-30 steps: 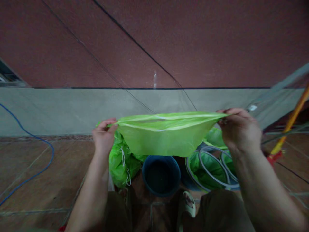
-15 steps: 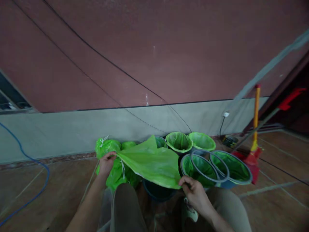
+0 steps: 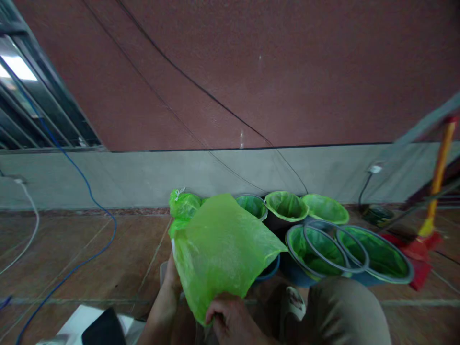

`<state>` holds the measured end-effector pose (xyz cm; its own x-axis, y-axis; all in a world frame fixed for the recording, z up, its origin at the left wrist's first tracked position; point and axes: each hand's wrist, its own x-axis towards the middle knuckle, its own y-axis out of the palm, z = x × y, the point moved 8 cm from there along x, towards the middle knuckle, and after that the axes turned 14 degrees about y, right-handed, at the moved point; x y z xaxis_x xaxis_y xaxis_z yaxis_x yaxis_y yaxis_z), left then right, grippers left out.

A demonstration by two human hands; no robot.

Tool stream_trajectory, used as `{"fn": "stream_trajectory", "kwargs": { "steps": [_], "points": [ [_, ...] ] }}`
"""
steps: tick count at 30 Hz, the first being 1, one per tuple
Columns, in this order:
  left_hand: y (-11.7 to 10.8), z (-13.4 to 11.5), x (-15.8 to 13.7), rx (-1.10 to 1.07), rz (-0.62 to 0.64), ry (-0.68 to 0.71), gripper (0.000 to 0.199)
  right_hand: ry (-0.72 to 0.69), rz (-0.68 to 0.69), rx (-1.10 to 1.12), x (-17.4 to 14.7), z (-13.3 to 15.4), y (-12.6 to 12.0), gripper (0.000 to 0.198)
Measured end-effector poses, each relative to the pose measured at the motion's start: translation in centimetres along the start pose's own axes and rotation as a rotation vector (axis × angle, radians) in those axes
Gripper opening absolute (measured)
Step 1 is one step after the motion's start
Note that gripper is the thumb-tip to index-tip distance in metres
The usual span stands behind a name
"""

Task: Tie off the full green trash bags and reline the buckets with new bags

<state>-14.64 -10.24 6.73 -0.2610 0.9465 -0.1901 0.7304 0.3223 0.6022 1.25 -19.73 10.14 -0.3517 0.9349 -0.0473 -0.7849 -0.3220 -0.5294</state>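
Note:
A light green plastic garbage bag (image 3: 230,244) is spread out in front of me, over part of the bins. My right hand (image 3: 232,316) is closed in a pinch on its lower edge. At the bag's left edge, by a white strip, my left hand (image 3: 173,275) grips it, with the fingers mostly hidden behind the plastic. Just behind stands a knotted green bag (image 3: 184,203) with a white tie. Under the bag's right corner shows the rim of a blue bin (image 3: 271,269).
Several bins with green liners stand to the right, among them a dark bin (image 3: 285,206). A loose grey ring (image 3: 364,261) lies across two bin tops. A red dustpan (image 3: 419,258) and a yellow handle (image 3: 438,172) are farther right. A blue cable (image 3: 91,196) crosses the floor.
My right hand has brought its side of the bag left and toward me, so the bag now hangs broader in front of me. The view has shifted left.

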Motion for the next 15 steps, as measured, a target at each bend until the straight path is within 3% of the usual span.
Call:
{"fn": "stream_trajectory", "kwargs": {
  "steps": [4, 10, 15],
  "points": [
    [-0.2, 0.7, -4.3, -0.152, -0.013, -0.149, 0.041, 0.026, 0.075, -0.061, -0.4, -0.3, 2.0, 0.028],
    [1.1, -0.7, -6.7, -0.223, 0.054, -0.255, 0.060, 0.127, 0.189, -0.097, -2.1, -1.5, 3.1, 0.030],
    [-0.1, -0.5, -6.9, 0.045, -0.039, -0.217, 0.032, 0.161, 0.349, -0.112, -3.4, -1.8, 5.0, 0.028]
  ]
}}
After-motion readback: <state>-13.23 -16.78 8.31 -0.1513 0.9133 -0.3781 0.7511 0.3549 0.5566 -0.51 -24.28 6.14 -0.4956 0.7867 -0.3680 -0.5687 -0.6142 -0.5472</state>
